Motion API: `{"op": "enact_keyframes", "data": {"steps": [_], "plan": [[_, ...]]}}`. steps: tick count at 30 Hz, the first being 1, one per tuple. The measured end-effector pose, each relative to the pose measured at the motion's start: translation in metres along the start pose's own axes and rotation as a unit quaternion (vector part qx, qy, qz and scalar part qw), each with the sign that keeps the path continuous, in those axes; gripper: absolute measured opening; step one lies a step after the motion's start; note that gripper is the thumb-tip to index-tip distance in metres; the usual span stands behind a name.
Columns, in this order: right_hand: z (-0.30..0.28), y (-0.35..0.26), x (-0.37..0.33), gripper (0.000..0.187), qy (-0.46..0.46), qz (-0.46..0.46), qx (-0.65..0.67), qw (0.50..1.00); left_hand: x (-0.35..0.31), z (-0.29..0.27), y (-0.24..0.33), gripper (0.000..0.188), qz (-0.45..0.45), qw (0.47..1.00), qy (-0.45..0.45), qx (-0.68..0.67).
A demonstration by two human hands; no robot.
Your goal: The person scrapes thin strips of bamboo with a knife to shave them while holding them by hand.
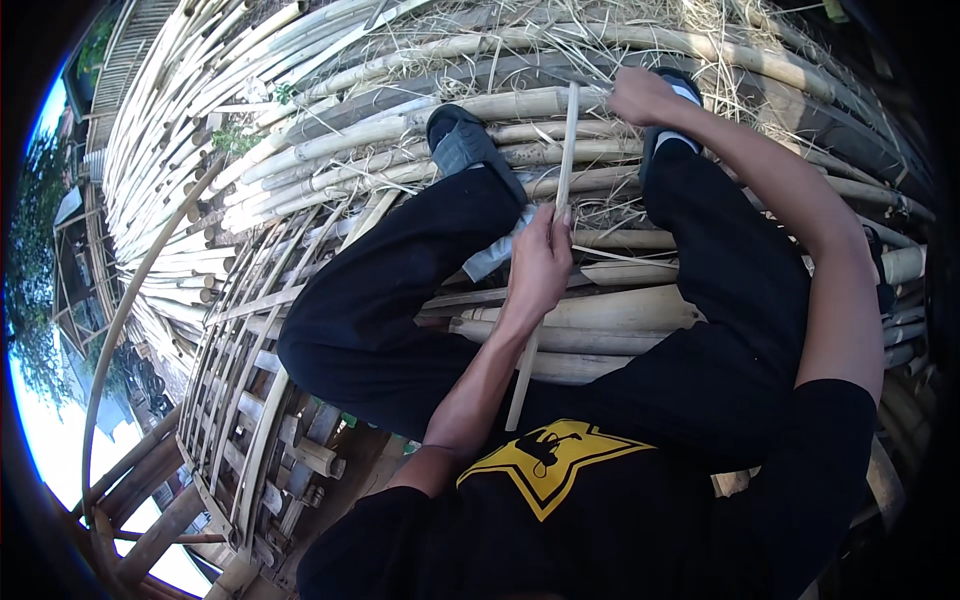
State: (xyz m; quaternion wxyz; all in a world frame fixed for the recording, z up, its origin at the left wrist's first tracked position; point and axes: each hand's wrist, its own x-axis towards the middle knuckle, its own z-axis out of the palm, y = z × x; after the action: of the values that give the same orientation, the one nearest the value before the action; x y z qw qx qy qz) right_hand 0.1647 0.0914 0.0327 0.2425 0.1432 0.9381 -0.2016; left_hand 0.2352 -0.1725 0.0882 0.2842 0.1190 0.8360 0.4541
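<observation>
My left hand [540, 258] is closed around a long, pale bamboo strip [568, 150], gripping it below its middle. The strip runs from near my lap up between my feet, its lower end reaching toward my shirt. Beyond it, my right hand [645, 97] is closed in a fist beside the strip's upper end. A thin, greyish knife blade [572, 76] juts leftward from that fist and meets the strip near its tip. The fingers hide the knife's handle.
I sit on bamboo poles [600, 312], knees bent apart, with a dark sandal [462, 148] on my left foot. Shavings [600, 200] litter the poles ahead. A slatted bamboo frame [245, 400] stands at left, near a curved pole [125, 310]. Many poles [190, 110] lie stacked far left.
</observation>
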Motion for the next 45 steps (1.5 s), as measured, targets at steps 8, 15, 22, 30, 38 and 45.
{"op": "enact_keyframes", "data": {"steps": [8, 15, 22, 30, 38, 45], "plan": [[-0.012, 0.024, -0.025, 0.032, 0.096, -0.032, 0.066, 0.993, 0.021, -0.009, -0.005, 0.019, -0.138, 0.901, -0.116, -0.395], [0.025, -0.047, -0.074, 0.028, -0.037, -0.159, 0.05, 0.985, 0.017, -0.017, 0.0, 0.02, -0.146, 0.864, -0.16, -0.455], [-0.012, 0.001, -0.016, 0.031, 0.033, -0.014, -0.026, 0.999, 0.008, -0.013, 0.002, 0.02, -0.148, 0.858, -0.17, -0.462], [-0.027, 0.072, 0.001, 0.041, 0.116, 0.028, 0.034, 0.992, 0.023, -0.011, -0.011, 0.019, -0.087, 0.86, -0.063, -0.5], [0.02, -0.043, -0.068, 0.05, -0.211, -0.083, 0.282, 0.932, 0.04, -0.044, -0.023, 0.023, 0.012, 0.891, 0.184, -0.414], [0.026, -0.056, -0.077, 0.056, -0.121, -0.191, 0.202, 0.953, 0.03, -0.057, -0.019, 0.027, 0.049, 0.845, 0.274, -0.457]]}}
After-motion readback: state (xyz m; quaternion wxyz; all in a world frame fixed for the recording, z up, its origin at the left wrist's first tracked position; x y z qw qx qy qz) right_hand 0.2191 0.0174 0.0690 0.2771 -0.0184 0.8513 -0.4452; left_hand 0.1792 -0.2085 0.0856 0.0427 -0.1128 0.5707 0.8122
